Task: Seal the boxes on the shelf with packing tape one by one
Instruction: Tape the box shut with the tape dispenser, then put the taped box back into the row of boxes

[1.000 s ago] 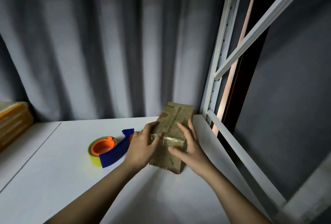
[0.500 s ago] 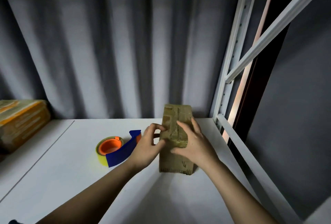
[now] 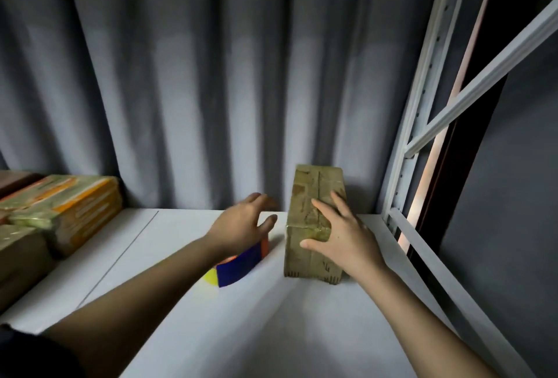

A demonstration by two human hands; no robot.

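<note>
head view: a taped cardboard box (image 3: 314, 220) stands on the white shelf (image 3: 271, 332), near the right upright (image 3: 422, 75). the right hand (image 3: 341, 235) lies on it with fingers spread flat, pressing, not gripping. the left hand (image 3: 244, 223) hovers just left of the box, fingers relaxed, holding nothing, above the tape dispenser (image 3: 238, 266). more boxes (image 3: 60, 208) sit far left.

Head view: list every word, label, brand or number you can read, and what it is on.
No text can be read.
Small box under the right hand: dark marks only, too blurred.
Stacked boxes at left: orange and pale stripes, no legible lettering.
Tape dispenser: plain colours, no print visible.
</note>
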